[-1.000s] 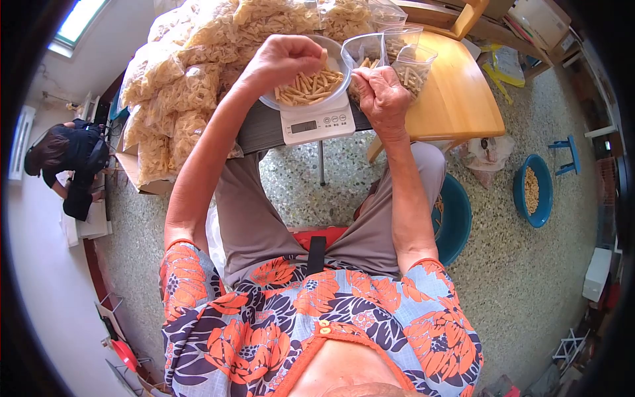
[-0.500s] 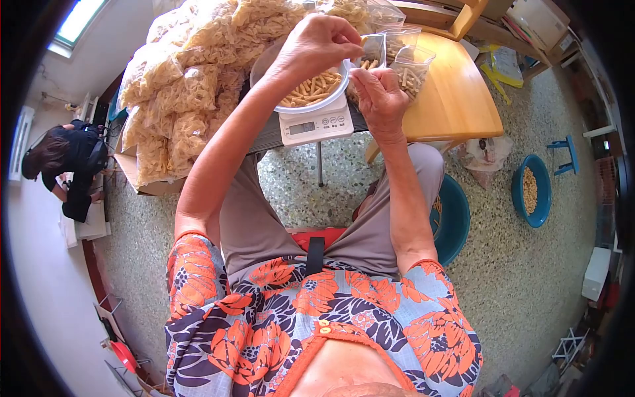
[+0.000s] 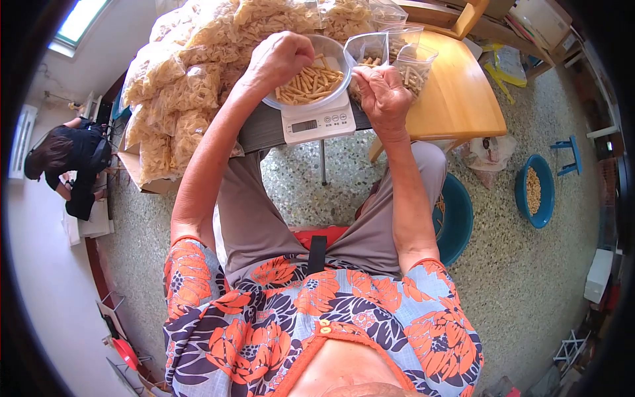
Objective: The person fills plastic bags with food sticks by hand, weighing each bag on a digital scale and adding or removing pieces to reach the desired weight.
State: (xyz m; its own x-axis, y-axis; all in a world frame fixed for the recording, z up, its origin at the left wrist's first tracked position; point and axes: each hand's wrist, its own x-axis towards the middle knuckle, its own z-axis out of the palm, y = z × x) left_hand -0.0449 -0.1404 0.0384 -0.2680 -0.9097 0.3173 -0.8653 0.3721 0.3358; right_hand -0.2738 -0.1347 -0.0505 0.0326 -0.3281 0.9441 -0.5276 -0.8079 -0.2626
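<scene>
A white digital kitchen scale (image 3: 316,124) carries a round plastic bowl (image 3: 348,78) of thin, tan stick-shaped pieces (image 3: 311,85). My left hand (image 3: 281,61) is over the bowl's left side with its fingers curled in; what they hold, if anything, is hidden. To the right of the bowl, my right hand (image 3: 383,96) pinches the near edge of a clear plastic bag (image 3: 368,47), whose mouth stands open. Some of the same sticks show inside that bag. Behind my right hand are other clear bags of sticks (image 3: 415,69).
Filled clear bags (image 3: 192,86) are piled high on the left. On the right stands a wooden chair (image 3: 456,92). A teal tub (image 3: 456,221) is beside my leg, another tub (image 3: 537,205) farther right near a blue stool (image 3: 567,155). A person in dark clothes (image 3: 76,155) bends at far left.
My left hand has moved left and down, from above the bag's mouth to the bowl, uncovering more of the sticks. My right hand stays at the bag, whose mouth now looks wider.
</scene>
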